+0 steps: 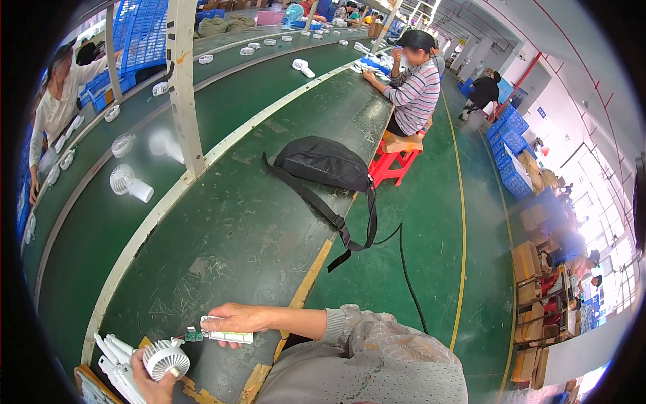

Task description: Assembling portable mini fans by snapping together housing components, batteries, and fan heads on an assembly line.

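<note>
My left hand [149, 382] grips the round, white, slatted head of a small handheld fan [165, 359] at the bench's near left. My right hand [237, 316] is closed on a white handle piece [235, 337] with a pale greenish strip along it. Between the two hands sits a small green circuit board [194, 334], and a thin reddish wire runs from it toward the fan head. What holds the board in place I cannot make out. Beside my left hand lies a pile of long white plastic parts [120, 367].
A black waist bag [321, 161] lies on the green bench [222, 269], its strap over the right edge. Left of the bench, a conveyor belt [74, 269] carries several white fans [128, 183] past a metal post [184, 87]. A co-worker [417, 84] sits farther along on a red stool [393, 161].
</note>
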The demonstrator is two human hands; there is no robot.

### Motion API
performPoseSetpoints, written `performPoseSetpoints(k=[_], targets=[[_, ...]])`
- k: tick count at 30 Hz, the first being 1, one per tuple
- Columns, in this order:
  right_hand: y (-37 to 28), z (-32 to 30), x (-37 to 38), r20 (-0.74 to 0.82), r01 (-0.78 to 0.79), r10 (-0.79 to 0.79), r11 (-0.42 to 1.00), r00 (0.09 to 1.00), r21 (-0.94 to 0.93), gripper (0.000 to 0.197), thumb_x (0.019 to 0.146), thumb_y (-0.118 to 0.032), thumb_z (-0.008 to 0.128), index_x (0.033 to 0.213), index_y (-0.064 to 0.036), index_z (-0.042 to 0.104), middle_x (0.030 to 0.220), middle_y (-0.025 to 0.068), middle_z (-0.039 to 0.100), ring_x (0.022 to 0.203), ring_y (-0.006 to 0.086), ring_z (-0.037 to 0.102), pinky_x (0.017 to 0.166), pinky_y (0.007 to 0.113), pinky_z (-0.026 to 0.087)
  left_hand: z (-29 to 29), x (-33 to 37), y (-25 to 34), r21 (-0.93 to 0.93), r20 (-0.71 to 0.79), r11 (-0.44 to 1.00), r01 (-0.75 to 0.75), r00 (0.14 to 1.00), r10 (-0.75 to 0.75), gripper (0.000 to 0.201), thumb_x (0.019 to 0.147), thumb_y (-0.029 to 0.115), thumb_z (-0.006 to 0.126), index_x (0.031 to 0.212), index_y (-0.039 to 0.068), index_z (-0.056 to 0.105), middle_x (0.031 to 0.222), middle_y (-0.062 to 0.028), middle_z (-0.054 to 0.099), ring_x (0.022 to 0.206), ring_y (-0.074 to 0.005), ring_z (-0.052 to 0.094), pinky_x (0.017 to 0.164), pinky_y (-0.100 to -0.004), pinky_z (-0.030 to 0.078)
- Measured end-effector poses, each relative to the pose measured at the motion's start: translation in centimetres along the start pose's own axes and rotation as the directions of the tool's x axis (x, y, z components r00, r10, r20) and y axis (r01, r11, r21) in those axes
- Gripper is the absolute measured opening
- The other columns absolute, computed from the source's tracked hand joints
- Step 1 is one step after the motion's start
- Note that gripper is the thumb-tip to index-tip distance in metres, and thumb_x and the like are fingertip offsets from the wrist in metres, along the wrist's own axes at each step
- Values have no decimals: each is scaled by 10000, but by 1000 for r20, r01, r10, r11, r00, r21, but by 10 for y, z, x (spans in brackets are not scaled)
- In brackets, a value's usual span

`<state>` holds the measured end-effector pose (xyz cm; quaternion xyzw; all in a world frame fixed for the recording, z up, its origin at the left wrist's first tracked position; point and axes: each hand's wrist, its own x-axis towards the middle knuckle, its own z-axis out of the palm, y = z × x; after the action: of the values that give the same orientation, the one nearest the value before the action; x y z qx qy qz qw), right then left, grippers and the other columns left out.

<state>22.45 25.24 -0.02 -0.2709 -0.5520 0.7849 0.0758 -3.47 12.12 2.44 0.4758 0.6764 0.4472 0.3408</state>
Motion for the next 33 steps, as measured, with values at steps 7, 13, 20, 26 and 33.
performPoseSetpoints(k=[7, 13, 20, 26, 33], targets=[[20, 16, 16, 8, -122, 124, 960, 992, 252, 559, 894, -578, 415, 904, -34, 544, 607, 68, 572, 457, 142, 571, 373, 247, 458, 9, -7, 3, -503, -84, 864, -30, 996, -14, 947, 591, 360, 808, 1344, 33, 335, 1104, -125, 536, 969, -236, 585, 838, -367, 504], [19, 28, 16, 141, -25, 3, 988, 990, 153, 339, 880, -390, 571, 898, -51, 577, 669, 44, 588, 569, 102, 576, 492, 242, 475, 43, -4, 47, -480, -64, 877, -19, 998, -13, 812, 678, 308, 715, 1341, 7, 355, 1092, -98, 530, 932, -180, 575, 816, -284, 484], [10, 36, 3, 89, 44, -60, 985, 994, 169, 138, 927, -168, 478, 936, -39, 526, 777, 52, 605, 634, 105, 581, 543, 251, 486, 56, 18, 49, -420, -41, 907, 38, 997, -61, 711, 677, 242, 674, 1288, -13, 415, 991, -107, 578, 874, -166, 572, 807, -281, 462], [14, 41, 2, 144, 39, -68, 980, 987, 196, 173, 932, -199, 486, 945, -30, 522, 775, 56, 608, 642, 111, 594, 550, 250, 499, 54, 19, 51, -363, -9, 928, 87, 995, -97, 721, 675, 267, 688, 1277, -27, 424, 1006, -118, 578, 893, -172, 574, 808, -286, 465], [11, 49, 0, 98, -48, 28, 977, 995, 207, 297, 913, -327, 531, 919, -31, 538, 729, 75, 608, 588, 141, 606, 504, 264, 498, 51, 20, 39, -293, 20, 952, 91, 996, -89, 736, 671, 281, 706, 1275, -29, 423, 992, -121, 584, 893, -175, 578, 800, -280, 469]])
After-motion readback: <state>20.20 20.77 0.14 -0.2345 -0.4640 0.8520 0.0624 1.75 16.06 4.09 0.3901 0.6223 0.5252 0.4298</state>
